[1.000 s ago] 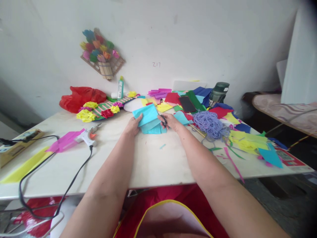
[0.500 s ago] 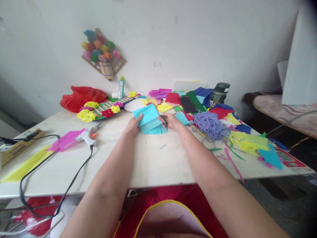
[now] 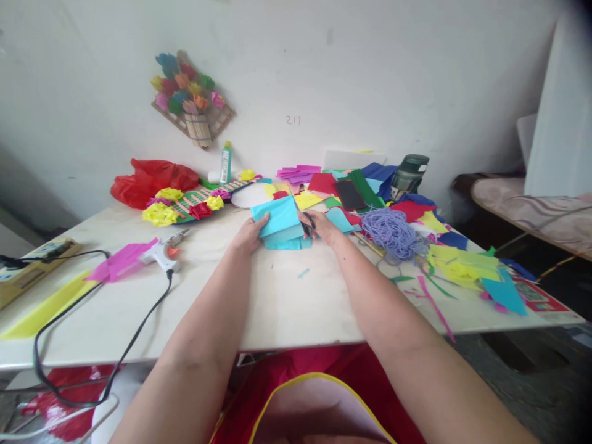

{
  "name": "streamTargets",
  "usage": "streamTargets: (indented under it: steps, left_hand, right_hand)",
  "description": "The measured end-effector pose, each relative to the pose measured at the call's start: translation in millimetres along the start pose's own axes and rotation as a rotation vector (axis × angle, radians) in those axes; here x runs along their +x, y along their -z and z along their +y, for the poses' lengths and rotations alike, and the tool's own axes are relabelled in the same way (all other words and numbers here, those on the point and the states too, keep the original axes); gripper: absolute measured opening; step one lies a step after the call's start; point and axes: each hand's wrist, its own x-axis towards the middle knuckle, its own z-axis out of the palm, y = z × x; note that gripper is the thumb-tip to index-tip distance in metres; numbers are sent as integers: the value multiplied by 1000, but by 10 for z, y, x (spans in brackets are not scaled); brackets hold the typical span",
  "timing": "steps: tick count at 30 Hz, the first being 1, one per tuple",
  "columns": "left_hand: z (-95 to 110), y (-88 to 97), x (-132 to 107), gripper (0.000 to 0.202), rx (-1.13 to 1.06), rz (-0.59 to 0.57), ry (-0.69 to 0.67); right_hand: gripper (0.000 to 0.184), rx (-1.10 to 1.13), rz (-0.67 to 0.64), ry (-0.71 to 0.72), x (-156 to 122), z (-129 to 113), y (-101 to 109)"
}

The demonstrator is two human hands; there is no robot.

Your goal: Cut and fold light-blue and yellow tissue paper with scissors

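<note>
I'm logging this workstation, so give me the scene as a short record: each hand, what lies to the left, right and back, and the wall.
Left hand: grips sky-blue paper sheets, thumb on top
Right hand: holds black-handled scissors at the sheets' right edge
Left side: white glue gun at the end of a magenta paper strip; power strip
Right side: tangled lavender yarn
Back: smartphone; dark green bottle
Wall: paper-flower bouquet; handwritten "217"

Left fingers [image 3: 263,219] on blue paper [image 3: 281,214]
</note>
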Motion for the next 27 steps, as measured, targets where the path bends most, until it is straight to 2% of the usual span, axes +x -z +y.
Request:
streamTargets:
  steps: [16, 22, 27]
  left_hand:
    - [15, -17, -19, 35, 20, -1, 21]
    - [2, 5, -5, 39, 17, -39, 12]
    - [5, 3, -2, 40, 1, -8, 12]
  right_hand:
    - [37, -25, 19, 7, 2, -3, -12]
    - [38, -30, 39, 7, 18, 6, -23]
    - [38, -12, 42, 12, 16, -19, -46]
